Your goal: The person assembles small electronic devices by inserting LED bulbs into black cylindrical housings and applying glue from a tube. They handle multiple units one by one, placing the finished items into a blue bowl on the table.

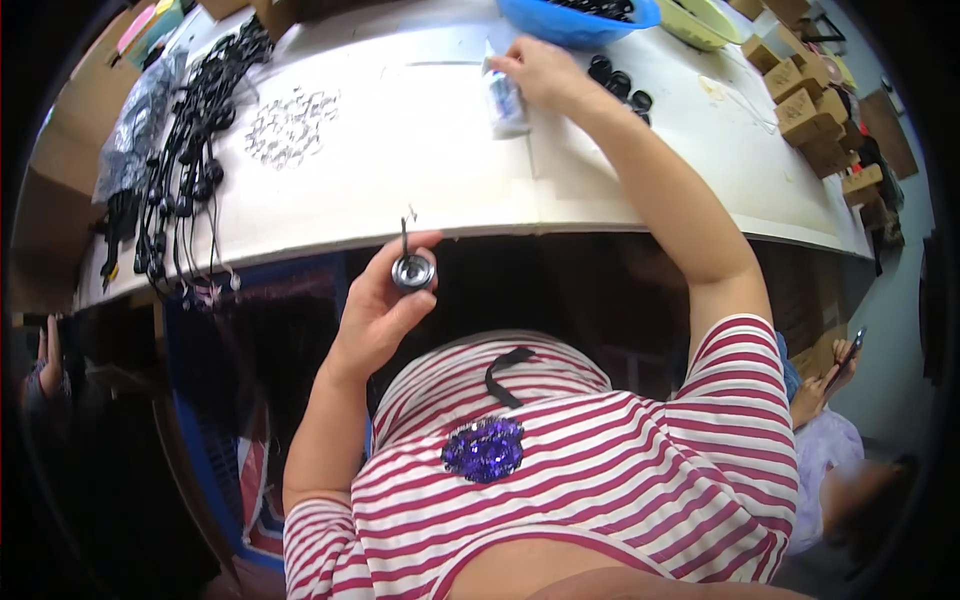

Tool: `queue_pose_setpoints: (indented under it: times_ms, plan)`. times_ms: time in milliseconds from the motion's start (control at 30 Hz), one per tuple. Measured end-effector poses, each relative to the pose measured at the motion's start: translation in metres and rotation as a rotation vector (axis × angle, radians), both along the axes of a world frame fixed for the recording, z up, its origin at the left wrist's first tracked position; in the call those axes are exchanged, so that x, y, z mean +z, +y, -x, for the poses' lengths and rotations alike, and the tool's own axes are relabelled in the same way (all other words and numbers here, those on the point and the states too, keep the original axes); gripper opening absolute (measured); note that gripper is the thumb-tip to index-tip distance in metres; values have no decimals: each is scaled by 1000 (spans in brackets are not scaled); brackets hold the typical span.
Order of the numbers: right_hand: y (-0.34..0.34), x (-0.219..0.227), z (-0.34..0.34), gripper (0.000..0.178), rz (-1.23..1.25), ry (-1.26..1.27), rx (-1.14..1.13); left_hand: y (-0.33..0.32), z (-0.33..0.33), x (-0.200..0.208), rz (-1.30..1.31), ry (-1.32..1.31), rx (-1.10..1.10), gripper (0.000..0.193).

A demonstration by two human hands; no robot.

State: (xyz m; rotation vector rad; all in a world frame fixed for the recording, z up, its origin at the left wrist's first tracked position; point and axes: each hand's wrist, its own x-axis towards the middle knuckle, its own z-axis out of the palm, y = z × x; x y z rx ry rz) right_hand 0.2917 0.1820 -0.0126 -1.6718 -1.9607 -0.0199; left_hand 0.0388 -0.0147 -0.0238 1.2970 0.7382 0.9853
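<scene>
Just in front of the table's near edge, my left hand (372, 318) grips a small round black part with a shiny ring-shaped face (411, 272). A short dark cable stands up from that part and ends in thin bare wires. My right hand (543, 76) reaches to the far middle of the table, its fingers closed on the upper end of a white and blue tube (505, 105). That tube may be a soft squeeze tube or a packet; its exact kind is unclear. Several round black pieces (622, 85) lie right of my right hand.
The white table (420, 170) carries a heap of black cables (195, 150), scattered small metallic pieces (292, 127) and a clear plastic bag (140, 120). A blue basin (580, 28) and a yellow-green basin (700, 25) stand at the back. Cardboard boxes (800, 110) sit right; another person holds a phone (852, 345).
</scene>
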Motion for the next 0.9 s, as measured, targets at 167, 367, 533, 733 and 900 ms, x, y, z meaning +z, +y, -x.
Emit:
queue_pose_setpoints:
  times_ms: [167, 367, 533, 733, 900]
  plan:
    - [-93, 55, 26, 35, 469, 409, 556, -5, 2, 9, -25, 84, 147, 51]
    - [-194, -32, 56, 36, 961, 230, 729, -7, -5, 0, 3, -164, 159, 54]
    - [-197, -92, 89, 52, 1119, 603, 731, -10, -12, 0, -56, -237, 145, 52]
    - [-193, -123, 92, 38, 1102, 707, 731, -14, -10, 0, -83, -156, 136, 56]
    - [-197, -156, 95, 15, 1129, 764, 684, -14, -12, 7, -162, -179, 140, 59]
